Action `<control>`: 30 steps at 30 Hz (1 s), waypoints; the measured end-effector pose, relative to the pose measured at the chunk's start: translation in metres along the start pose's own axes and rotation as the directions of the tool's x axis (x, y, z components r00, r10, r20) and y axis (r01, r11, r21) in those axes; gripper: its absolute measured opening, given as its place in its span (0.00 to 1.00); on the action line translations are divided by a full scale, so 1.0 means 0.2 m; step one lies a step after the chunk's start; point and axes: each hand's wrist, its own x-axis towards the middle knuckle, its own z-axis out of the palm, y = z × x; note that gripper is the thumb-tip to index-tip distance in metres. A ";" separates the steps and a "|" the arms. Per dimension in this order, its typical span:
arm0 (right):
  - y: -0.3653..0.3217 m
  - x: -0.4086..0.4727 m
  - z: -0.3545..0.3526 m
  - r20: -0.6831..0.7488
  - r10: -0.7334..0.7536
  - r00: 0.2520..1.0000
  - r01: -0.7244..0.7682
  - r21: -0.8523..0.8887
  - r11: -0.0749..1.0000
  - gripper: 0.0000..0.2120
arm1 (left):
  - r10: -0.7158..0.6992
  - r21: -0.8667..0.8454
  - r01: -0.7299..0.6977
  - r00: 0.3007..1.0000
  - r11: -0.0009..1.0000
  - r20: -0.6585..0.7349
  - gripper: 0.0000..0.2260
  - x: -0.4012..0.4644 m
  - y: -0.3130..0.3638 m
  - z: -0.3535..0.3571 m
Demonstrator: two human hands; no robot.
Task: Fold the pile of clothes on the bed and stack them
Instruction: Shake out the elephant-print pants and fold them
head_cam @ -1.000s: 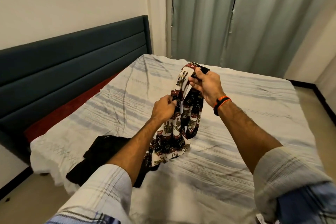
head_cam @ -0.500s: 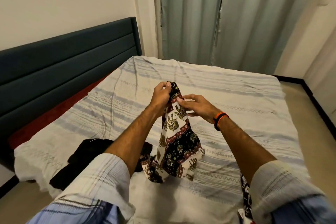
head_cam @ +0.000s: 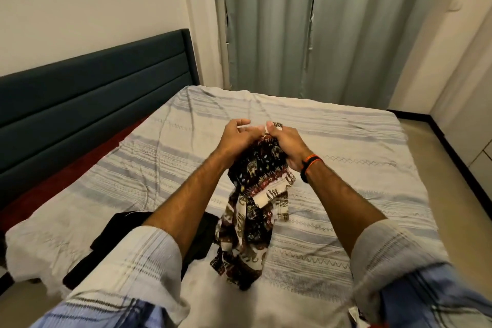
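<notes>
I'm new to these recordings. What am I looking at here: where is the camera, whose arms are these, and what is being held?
There is no machine: a person wears one wide-angle camera on the head, looking down at their own arms. The right hand, with a wristband, grips the top of a patterned garment with an elephant print; the left hand is at the same bunched top edge. The cloth hangs down to the bed, which has a striped cover. A dark garment lies unfolded by the bed's near edge, partly hidden by the left arm.

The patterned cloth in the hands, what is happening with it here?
A person stands at the bed and holds up an elephant-print garment. The right hand grips its top edge; the left hand is beside it. The garment hangs unfolded, its lower end on the bedspread. A black garment lies unfolded near the left arm.
</notes>
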 end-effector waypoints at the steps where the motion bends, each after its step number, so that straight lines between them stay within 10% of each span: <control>1: 0.00 0.02 0.02 -0.018 0.022 1.000 -0.020 0.085 0.996 0.16 | 0.003 0.064 -0.004 1.000 0.998 0.017 0.28 0.00 -0.03 -0.01; 6: -0.08 0.04 0.07 0.014 0.055 0.998 -0.057 0.337 0.940 0.09 | -0.061 0.332 0.054 0.998 0.942 0.010 0.41 0.03 -0.17 -0.08; 15: -0.08 0.04 -0.01 0.156 0.088 0.984 -0.093 0.030 0.995 0.17 | 0.067 -0.010 -0.070 0.977 0.997 -0.202 0.09 0.09 -0.10 -0.12; 20: -0.01 0.03 -0.01 0.210 0.157 0.965 -0.156 -0.020 0.987 0.21 | 0.028 -0.308 -0.041 0.999 0.951 -0.046 0.09 0.08 0.04 -0.09; 24: 0.01 0.06 -0.03 0.023 -0.053 0.998 0.057 -0.248 0.967 0.35 | -0.058 -0.360 0.068 0.998 0.930 0.040 0.13 0.10 0.08 -0.10; 30: -0.04 0.07 -0.02 0.194 -0.375 0.906 0.420 -0.502 0.756 0.34 | -0.077 -0.262 0.113 0.987 0.959 0.143 0.28 0.14 0.06 -0.12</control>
